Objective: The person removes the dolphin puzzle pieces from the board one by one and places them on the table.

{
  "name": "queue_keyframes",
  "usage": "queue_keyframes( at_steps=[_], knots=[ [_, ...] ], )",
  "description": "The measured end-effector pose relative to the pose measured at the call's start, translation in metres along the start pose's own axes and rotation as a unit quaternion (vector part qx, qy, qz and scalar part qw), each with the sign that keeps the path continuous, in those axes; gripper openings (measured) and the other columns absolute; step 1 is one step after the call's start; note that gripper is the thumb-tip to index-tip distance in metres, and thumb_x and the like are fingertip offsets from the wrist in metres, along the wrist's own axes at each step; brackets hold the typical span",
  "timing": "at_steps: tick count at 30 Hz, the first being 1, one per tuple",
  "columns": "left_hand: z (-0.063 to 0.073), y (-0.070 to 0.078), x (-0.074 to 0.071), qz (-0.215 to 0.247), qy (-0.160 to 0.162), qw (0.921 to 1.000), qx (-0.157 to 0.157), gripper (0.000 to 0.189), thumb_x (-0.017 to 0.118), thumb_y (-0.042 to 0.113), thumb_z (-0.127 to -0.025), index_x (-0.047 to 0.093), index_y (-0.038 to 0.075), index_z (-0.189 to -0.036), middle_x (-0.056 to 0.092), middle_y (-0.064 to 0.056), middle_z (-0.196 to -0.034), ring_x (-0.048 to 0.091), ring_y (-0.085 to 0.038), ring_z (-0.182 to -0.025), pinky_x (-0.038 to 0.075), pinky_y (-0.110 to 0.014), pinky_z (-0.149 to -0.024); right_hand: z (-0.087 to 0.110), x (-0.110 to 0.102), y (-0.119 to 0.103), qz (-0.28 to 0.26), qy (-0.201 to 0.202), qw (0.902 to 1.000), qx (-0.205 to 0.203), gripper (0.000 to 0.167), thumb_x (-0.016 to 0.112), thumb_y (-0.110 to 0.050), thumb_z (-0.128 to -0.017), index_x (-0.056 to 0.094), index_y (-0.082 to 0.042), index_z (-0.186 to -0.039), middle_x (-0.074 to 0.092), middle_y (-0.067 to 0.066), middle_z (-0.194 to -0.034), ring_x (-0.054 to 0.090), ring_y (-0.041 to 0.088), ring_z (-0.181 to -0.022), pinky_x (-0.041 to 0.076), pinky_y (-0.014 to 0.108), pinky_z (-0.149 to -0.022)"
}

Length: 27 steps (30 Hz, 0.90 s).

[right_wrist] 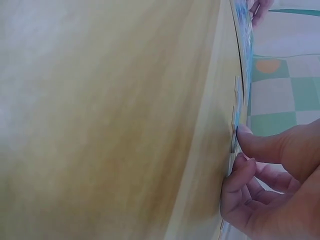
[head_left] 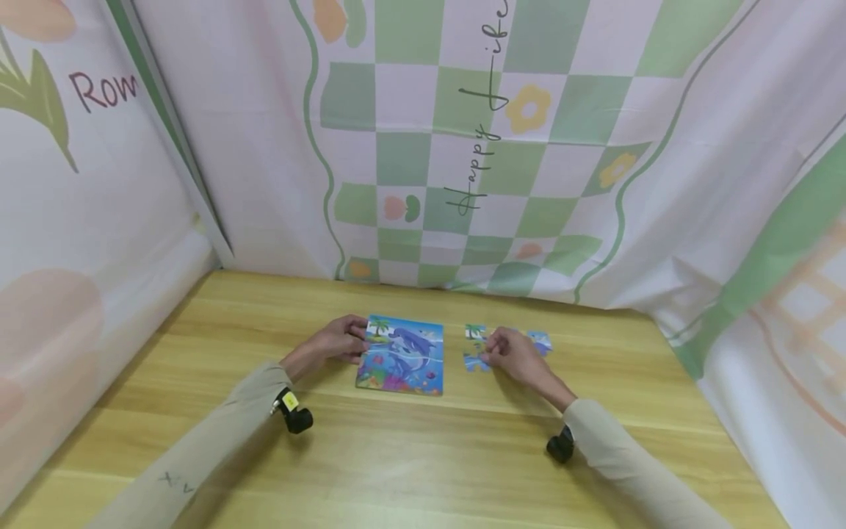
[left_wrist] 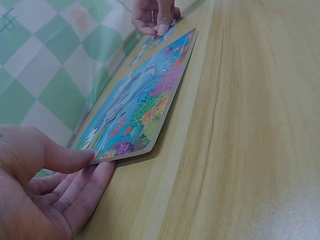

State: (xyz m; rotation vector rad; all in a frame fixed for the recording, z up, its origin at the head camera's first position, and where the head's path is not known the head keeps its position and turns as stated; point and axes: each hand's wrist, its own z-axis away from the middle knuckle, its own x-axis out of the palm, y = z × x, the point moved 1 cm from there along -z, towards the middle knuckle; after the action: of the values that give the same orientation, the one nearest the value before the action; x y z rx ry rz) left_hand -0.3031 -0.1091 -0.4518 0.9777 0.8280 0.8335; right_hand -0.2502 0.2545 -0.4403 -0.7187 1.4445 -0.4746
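A thick board with a dolphin and reef picture point(head_left: 405, 360) lies on the table in front of the person. The left hand point(head_left: 344, 338) grips its left edge; in the left wrist view the thumb lies on top and the fingers are under the edge point(left_wrist: 132, 107). To the right of the board, the right hand point(head_left: 515, 354) is over a group of jigsaw puzzle pieces point(head_left: 476, 363), its thumb and curled index finger pinching at one of them. In the right wrist view that thumb is right at a piece's edge point(right_wrist: 235, 135). The hand hides several pieces.
Another puzzle piece point(head_left: 540, 341) lies just beyond the right hand. The wooden table point(head_left: 410, 463) meets a printed cloth point(head_left: 403, 162) at the back, with cloth walls at both sides. Each wrist bears a small black camera point(head_left: 297, 419).
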Motion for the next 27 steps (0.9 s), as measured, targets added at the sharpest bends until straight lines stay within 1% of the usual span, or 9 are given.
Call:
queue_keyframes(
  at_steps=[4,9,12,17,19,22,25,27],
  knots=[
    [-0.001,0.0,0.0,-0.001,0.001,1.0,-0.002,0.062,0.065,-0.001,-0.099,0.037,-0.003,-0.155,0.052,-0.02,-0.133,0.065,-0.022,-0.101,0.068,-0.029,-0.084,0.0,0.001,0.001,0.014,0.005,0.9999,-0.005,0.013,0.075,-0.002,-0.093,0.065,0.003,-0.099,0.067,0.011,-0.088,0.06,0.019,-0.079,0.052,0.02,-0.067],
    [-0.001,0.0,0.0,-0.003,0.004,1.0,-0.008,0.062,0.065,-0.001,-0.099,0.038,-0.002,-0.155,0.052,-0.02,-0.133,0.065,-0.022,-0.1,0.068,-0.029,-0.083,0.001,0.002,0.002,0.026,0.004,0.9997,0.0,0.011,0.074,-0.002,-0.093,0.066,0.001,-0.099,0.068,0.011,-0.089,0.061,0.02,-0.081,0.054,0.026,-0.072],
    [-0.001,0.0,-0.001,-0.004,0.002,1.0,-0.007,0.062,0.065,-0.001,-0.099,0.038,-0.002,-0.155,0.052,-0.019,-0.132,0.065,-0.021,-0.099,0.068,-0.028,-0.083,0.002,0.002,0.001,0.035,0.004,0.9994,0.007,0.01,0.074,-0.004,-0.094,0.067,0.0,-0.1,0.068,0.011,-0.089,0.061,0.021,-0.081,0.055,0.029,-0.072],
    [0.0,-0.001,-0.002,0.002,0.004,0.9999,-0.01,0.061,0.065,-0.002,-0.099,0.038,-0.003,-0.154,0.052,-0.018,-0.129,0.065,-0.022,-0.097,0.068,-0.028,-0.082,0.003,0.001,-0.001,0.035,-0.006,0.9993,0.013,0.011,0.073,-0.005,-0.094,0.067,0.0,-0.102,0.069,0.012,-0.091,0.061,0.021,-0.081,0.055,0.028,-0.07],
    [-0.001,-0.001,-0.002,0.006,0.004,0.9999,-0.012,0.061,0.065,-0.003,-0.098,0.039,-0.003,-0.154,0.053,-0.017,-0.128,0.065,-0.022,-0.097,0.068,-0.028,-0.082,0.003,-0.001,-0.004,0.029,-0.01,0.9994,0.015,0.012,0.073,-0.004,-0.094,0.066,0.001,-0.103,0.069,0.014,-0.092,0.062,0.022,-0.08,0.056,0.028,-0.068],
    [-0.004,-0.001,-0.001,0.013,0.003,0.9998,-0.014,0.061,0.065,-0.003,-0.098,0.039,-0.002,-0.153,0.053,-0.016,-0.127,0.064,-0.022,-0.097,0.068,-0.027,-0.082,0.003,-0.006,-0.01,0.034,-0.005,0.9992,0.018,0.011,0.07,-0.004,-0.095,0.066,0.002,-0.103,0.07,0.016,-0.094,0.064,0.024,-0.081,0.058,0.03,-0.067],
    [-0.005,-0.001,0.0,0.015,0.003,0.9998,-0.015,0.061,0.064,-0.004,-0.098,0.039,-0.002,-0.153,0.053,-0.016,-0.127,0.064,-0.022,-0.097,0.068,-0.027,-0.081,0.001,-0.01,-0.019,0.05,0.001,0.9987,0.013,0.01,0.068,-0.006,-0.097,0.066,0.002,-0.103,0.071,0.019,-0.097,0.066,0.027,-0.082,0.061,0.034,-0.066],
    [-0.005,-0.001,-0.001,0.014,0.004,0.9998,-0.015,0.061,0.064,-0.004,-0.098,0.039,-0.002,-0.154,0.053,-0.016,-0.126,0.064,-0.022,-0.098,0.068,-0.027,-0.081,-0.001,-0.009,-0.026,0.052,-0.003,0.9986,0.006,0.009,0.067,-0.006,-0.098,0.066,0.002,-0.102,0.072,0.02,-0.098,0.067,0.028,-0.084,0.062,0.035,-0.067]
  ],
)
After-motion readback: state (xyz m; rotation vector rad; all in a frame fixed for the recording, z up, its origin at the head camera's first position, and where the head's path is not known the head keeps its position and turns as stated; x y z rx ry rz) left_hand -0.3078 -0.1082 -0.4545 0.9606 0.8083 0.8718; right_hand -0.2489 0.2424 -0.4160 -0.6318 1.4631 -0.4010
